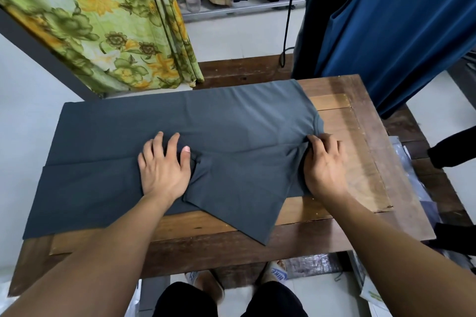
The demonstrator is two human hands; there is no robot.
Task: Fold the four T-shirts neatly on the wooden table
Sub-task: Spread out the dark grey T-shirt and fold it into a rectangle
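Observation:
A dark grey T-shirt (206,121) lies spread across the wooden table (360,162), its hem toward the left and its collar toward the right. The near side is folded over, and a sleeve (239,203) points down over the table's front edge. My left hand (162,165) rests flat on the folded cloth near the middle, fingers spread. At the shirt's right end, by the collar, my right hand (325,162) pinches a bunch of fabric with curled fingers. No other T-shirts are visible on the table.
A blue garment (401,33) hangs at the back right over the table's far corner. A green floral curtain (103,23) hangs at the back left. Plastic bags (412,188) lie on the floor to the right. My feet in sandals (273,273) stand under the front edge.

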